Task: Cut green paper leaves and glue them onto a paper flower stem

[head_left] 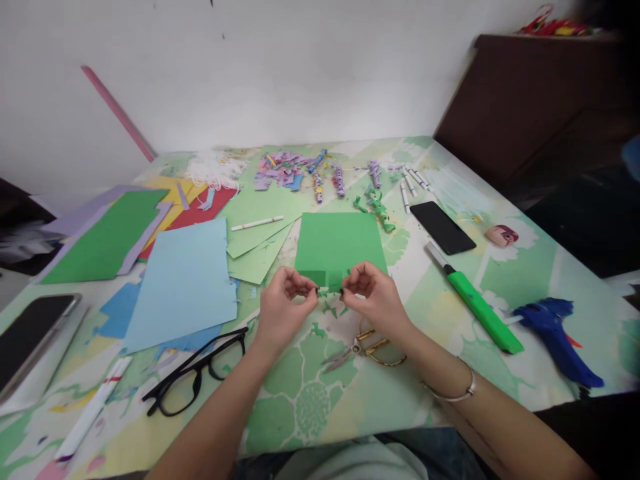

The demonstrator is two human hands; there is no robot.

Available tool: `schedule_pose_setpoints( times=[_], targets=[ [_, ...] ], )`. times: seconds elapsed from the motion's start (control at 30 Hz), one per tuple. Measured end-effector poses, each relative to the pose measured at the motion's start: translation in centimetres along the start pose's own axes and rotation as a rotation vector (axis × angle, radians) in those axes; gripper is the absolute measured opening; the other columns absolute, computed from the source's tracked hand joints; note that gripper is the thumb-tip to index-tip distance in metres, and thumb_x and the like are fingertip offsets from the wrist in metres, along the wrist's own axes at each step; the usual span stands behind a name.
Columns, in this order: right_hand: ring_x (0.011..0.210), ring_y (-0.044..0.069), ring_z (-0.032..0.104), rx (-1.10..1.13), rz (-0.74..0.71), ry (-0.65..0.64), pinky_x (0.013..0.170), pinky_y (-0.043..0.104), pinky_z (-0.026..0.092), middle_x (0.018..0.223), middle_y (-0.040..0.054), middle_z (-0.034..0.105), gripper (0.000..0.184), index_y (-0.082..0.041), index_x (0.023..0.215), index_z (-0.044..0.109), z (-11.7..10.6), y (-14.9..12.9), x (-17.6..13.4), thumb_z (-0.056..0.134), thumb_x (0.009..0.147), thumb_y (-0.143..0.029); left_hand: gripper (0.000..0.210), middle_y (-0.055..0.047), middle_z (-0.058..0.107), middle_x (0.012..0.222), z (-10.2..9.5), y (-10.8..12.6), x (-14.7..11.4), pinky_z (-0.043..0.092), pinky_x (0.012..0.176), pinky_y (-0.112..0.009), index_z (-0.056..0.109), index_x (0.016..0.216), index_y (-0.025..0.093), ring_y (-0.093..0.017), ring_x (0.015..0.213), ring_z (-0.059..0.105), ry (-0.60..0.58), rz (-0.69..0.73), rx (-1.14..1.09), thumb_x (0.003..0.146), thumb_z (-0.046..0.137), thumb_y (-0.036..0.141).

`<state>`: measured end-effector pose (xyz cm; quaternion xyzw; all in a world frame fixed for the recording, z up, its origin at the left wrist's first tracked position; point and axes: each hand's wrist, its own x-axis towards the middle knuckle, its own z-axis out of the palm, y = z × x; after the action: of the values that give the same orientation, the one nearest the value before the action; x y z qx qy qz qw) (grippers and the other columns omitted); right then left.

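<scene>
From your head-worn view, both of your hands meet low in the middle of a tabletop (280,390) spread with a green-and-white floral cloth. Your left hand (289,300) and right hand (374,298) face each other, each grip pinched together, thumb against finger, on a small green paper piece (324,292) that spans the gap between them. Its exact shape is too small to tell. It sits over the near edge of a bright green sheet (341,240) lying flat beyond your fingers.

Loose green scraps (318,329) are scattered just below, with gold-handled scissors (356,348) near your right wrist, blades pointing left.

To your left lie black-framed eyeglasses (197,380), a light blue sheet (183,287), and, at the edge, a phone (35,333). A white marker (257,223) rests on pale green sheets (280,250).

To your right are a black phone (443,227), a green-handled knife (480,310) and a blue glue gun (557,340).

Toward the wall, you have a heap of white string (217,168), a pile of multicoloured paper scraps (280,172), purple paper rolls (339,181) and a curly green paper roll (381,212).
</scene>
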<state>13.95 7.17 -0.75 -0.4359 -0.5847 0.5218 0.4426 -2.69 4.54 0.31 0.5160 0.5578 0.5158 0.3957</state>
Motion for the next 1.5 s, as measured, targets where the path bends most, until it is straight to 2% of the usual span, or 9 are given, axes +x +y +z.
schedule_pose_setpoints(
  times=[0.13, 0.57, 0.73, 0.9, 1.0, 1.13, 1.23, 1.4, 1.5],
  targets=[
    [0.064, 0.011, 0.058, 0.034, 0.020, -0.048, 0.062, 0.025, 0.049, 0.072, -0.0013, 0.059, 0.023, -0.021, 0.075, 0.041, 0.1, 0.0, -0.1, 0.061, 0.067, -0.015, 0.036, 0.002, 0.062, 0.079, 0.4, 0.3, -0.1, 0.051, 0.071, -0.024, 0.040, 0.082, 0.020, -0.010, 0.072, 0.062, -0.083, -0.072, -0.129, 0.065, 0.070, 0.014],
    [0.067, 0.011, 0.058, -0.145, -0.034, -0.142, 0.064, 0.026, 0.048, 0.075, -0.0010, 0.058, 0.019, -0.021, 0.080, 0.041, -0.4, 0.2, -0.3, 0.056, 0.071, -0.014, 0.034, 0.005, 0.064, 0.067, 0.3, 0.8, -0.2, 0.050, 0.059, -0.021, 0.036, 0.076, 0.021, -0.012, 0.061, 0.067, -0.107, -0.171, -0.177, 0.063, 0.066, 0.010],
    [0.083, 0.019, 0.056, -0.418, -0.081, -0.311, 0.077, 0.035, 0.045, 0.082, 0.0041, 0.062, 0.023, -0.018, 0.082, 0.057, -3.2, -1.8, -2.7, 0.053, 0.066, -0.002, 0.028, 0.004, 0.061, 0.068, -0.6, 0.8, 0.1, 0.049, 0.059, -0.022, 0.038, 0.070, 0.019, -0.017, 0.067, 0.071, -0.121, -0.161, -0.204, 0.065, 0.064, 0.011],
    [0.101, 0.020, 0.049, -0.807, -0.133, -0.602, 0.085, 0.033, 0.043, 0.105, 0.0083, 0.054, 0.033, -0.020, 0.104, 0.059, -5.8, -3.2, -5.6, 0.049, 0.077, -0.003, 0.021, 0.003, 0.060, 0.065, -0.8, 0.7, 0.1, 0.049, 0.060, -0.023, 0.044, 0.063, 0.017, -0.018, 0.067, 0.070, -0.156, -0.144, -0.201, 0.064, 0.063, 0.009],
    [0.096, 0.018, 0.051, -0.864, -0.064, -0.615, 0.082, 0.030, 0.043, 0.106, 0.0078, 0.052, 0.039, -0.020, 0.109, 0.055, -6.5, -3.2, -6.4, 0.047, 0.077, 0.000, 0.018, 0.002, 0.060, 0.065, -0.6, 0.6, 0.0, 0.050, 0.061, -0.025, 0.047, 0.065, 0.017, -0.017, 0.066, 0.069, -0.167, -0.136, -0.206, 0.064, 0.063, 0.009],
    [0.076, 0.018, 0.053, -1.023, -0.014, -0.595, 0.066, 0.028, 0.040, 0.086, 0.0059, 0.056, 0.012, -0.017, 0.089, 0.055, -6.4, -2.9, -7.4, 0.053, 0.078, -0.013, 0.015, 0.002, 0.062, 0.066, -0.6, 0.6, 0.1, 0.049, 0.064, -0.025, 0.049, 0.066, 0.017, -0.014, 0.066, 0.066, -0.166, -0.107, -0.210, 0.064, 0.061, 0.008],
    [0.067, 0.018, 0.051, -1.105, -0.003, -0.569, 0.058, 0.027, 0.034, 0.076, 0.0048, 0.057, 0.017, -0.016, 0.089, 0.055, -6.0, -3.1, -8.2, 0.055, 0.072, -0.013, 0.012, 0.002, 0.063, 0.065, -0.7, 0.7, 0.2, 0.048, 0.065, -0.024, 0.053, 0.066, 0.016, -0.012, 0.064, 0.064, -0.165, -0.088, -0.197, 0.064, 0.060, 0.007],
    [0.057, 0.013, 0.048, -0.821, 0.166, -0.491, 0.052, 0.023, 0.031, 0.064, -0.0023, 0.054, 0.048, -0.018, 0.115, 0.050, -6.7, -3.0, -8.9, 0.053, 0.067, -0.009, 0.010, 0.000, 0.065, 0.064, -0.7, 1.1, 0.0, 0.047, 0.063, -0.022, 0.063, 0.066, 0.015, -0.012, 0.063, 0.062, -0.173, -0.073, -0.160, 0.064, 0.058, 0.006],
    [0.053, 0.010, 0.044, -0.506, 0.303, -0.420, 0.048, 0.021, 0.031, 0.063, -0.0039, 0.052, 0.046, -0.019, 0.114, 0.052, -7.5, -1.9, -8.9, 0.057, 0.069, -0.013, 0.008, -0.001, 0.066, 0.066, -0.6, 1.6, -0.3, 0.048, 0.063, -0.022, 0.065, 0.067, 0.015, -0.013, 0.064, 0.062, -0.179, -0.070, -0.154, 0.065, 0.060, 0.008]
  ],
)
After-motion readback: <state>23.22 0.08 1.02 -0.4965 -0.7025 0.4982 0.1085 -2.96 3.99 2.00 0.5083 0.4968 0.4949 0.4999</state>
